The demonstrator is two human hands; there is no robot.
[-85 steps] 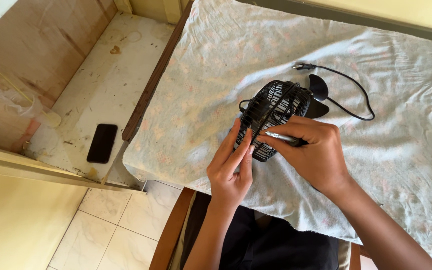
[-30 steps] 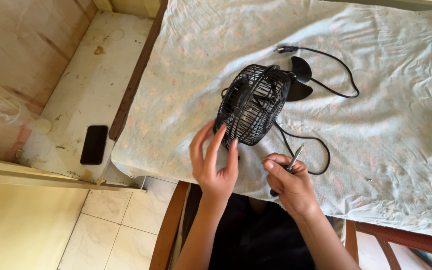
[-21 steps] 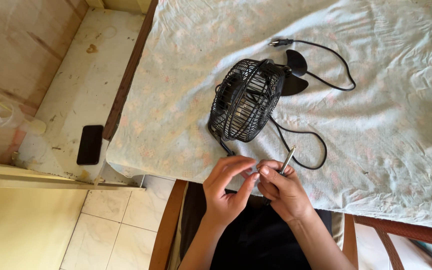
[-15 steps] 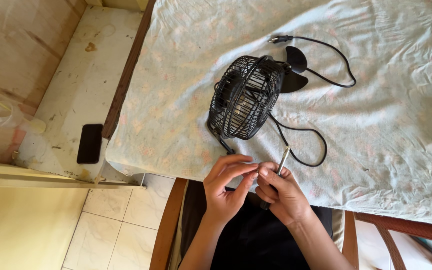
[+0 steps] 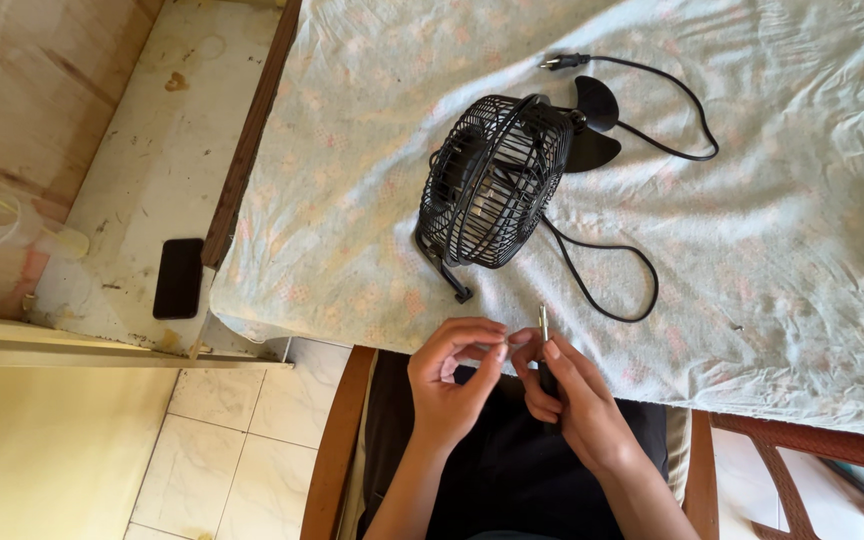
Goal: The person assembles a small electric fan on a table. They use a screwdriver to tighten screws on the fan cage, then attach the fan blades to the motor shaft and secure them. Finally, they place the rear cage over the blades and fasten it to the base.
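While the fan [image 5: 497, 180] sat behind, the right hand [image 5: 567, 395] gripped a screwdriver [image 5: 543, 325]. Left hand [image 5: 452, 385] fingertips were pinched together, on what I couldn't tell.

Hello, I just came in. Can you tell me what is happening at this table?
A person sits at a table covered by a pale cloth. The right hand holds a small screwdriver, tip up, and the left hand pinches its fingertips close beside that tip; whether something tiny is held there cannot be seen. Neither hand touches the small black caged fan, which lies on the cloth beyond them with its cord looped beside it. A dark phone lies on the ledge to the left.
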